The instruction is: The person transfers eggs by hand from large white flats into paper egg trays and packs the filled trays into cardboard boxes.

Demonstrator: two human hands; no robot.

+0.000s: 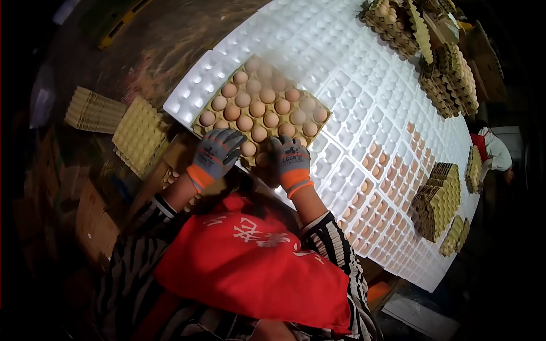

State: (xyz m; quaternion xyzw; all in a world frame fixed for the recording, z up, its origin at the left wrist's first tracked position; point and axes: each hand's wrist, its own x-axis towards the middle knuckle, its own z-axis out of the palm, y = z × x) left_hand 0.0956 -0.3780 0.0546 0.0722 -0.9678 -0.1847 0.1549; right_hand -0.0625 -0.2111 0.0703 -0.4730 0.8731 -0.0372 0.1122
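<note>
A moulded pulp tray (325,128) full of brown eggs (257,108) lies on white egg-cup trays in front of me. My left hand (217,152), in a grey and orange glove, bends its fingers over the pulp tray's lower left side, close to the near eggs. At the lower right part of the same tray is my right hand (291,159), gloved alike, with its fingers curled down among the eggs. My fingers hide what each hand grips. A whitish blur covers some eggs at the far side.
White foam egg trays (347,62) cover the large table; several at right hold eggs (392,176). Stacked pulp trays stand left (139,136) and right (438,199). Trays of eggs (452,79) are piled at the far right. Another person (495,149) is beyond the right edge.
</note>
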